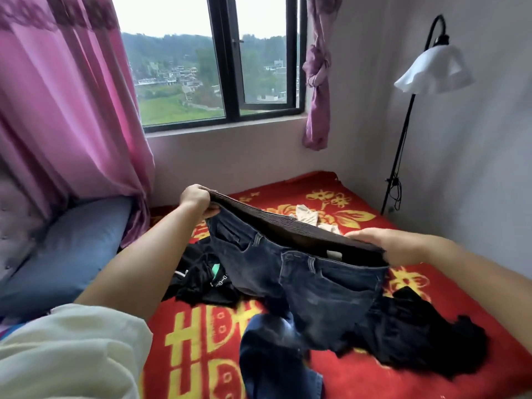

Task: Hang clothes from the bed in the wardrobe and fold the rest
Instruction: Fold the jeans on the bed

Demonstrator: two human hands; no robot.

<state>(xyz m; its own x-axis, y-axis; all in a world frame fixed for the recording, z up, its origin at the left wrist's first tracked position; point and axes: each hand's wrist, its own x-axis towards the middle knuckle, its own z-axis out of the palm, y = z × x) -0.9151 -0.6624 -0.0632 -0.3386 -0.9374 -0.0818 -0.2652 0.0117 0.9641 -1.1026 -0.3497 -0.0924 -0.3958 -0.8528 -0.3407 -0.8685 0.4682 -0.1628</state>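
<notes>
Both hands hold a pair of dark blue jeans [311, 283] by the waistband, stretched between them above the bed [431, 370]. Left hand [195, 198] grips the far-left end of the waistband, fingers curled over the edge. Right hand [383, 246] pinches the near-right end, thumb on top, fingers under the fabric. Waistband runs diagonally, left end farther and higher, right end nearer and lower. Back pockets and belt loops face the camera; the legs hang down and their lower part bunches on the bed in the near centre. Bed is covered by a red blanket with yellow flower and character pattern. Under the jeans to the left lies a crumpled black garment [201, 280] with white and green markings. To the right, near the jeans, a second black garment [417, 335] lies spread on the blanket, its left edge hidden under the denim. Beyond the waistband a small pale cloth [309, 217] lies on the far part of the bed. Blue pillow [72, 254] at left, pink curtain [57, 110] above it, window [216, 67] at far centre, floor lamp [431, 70] with white shade at right wall.
</notes>
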